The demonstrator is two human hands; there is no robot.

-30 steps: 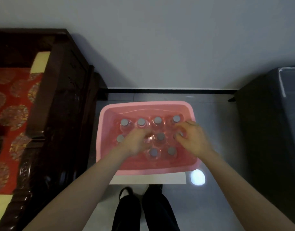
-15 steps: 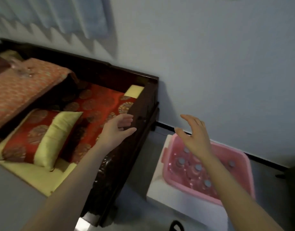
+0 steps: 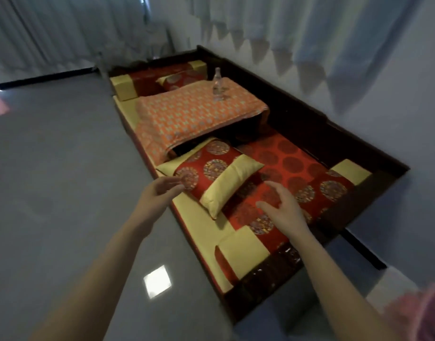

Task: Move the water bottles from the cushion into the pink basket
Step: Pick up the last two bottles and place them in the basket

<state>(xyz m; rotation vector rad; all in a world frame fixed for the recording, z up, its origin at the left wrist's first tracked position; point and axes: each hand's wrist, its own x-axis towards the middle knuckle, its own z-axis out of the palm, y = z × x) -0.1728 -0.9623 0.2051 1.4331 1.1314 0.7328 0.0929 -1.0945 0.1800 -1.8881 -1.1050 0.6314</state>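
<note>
view swung from pink basket; 1 water bottle stands on cushion.

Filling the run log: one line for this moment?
left hand: open, empty | right hand: open, empty | bottle: upright on orange cloth, untouched | basket: lower right edge

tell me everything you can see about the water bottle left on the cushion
The clear plastic water bottle stands upright on the orange patterned cushion, toward its far right part. It has a narrow neck, a pale cap and a wider body, slightly blurred. Only the cushion touches it. Both hands are far short of it, and it is the only bottle in view there.
</note>
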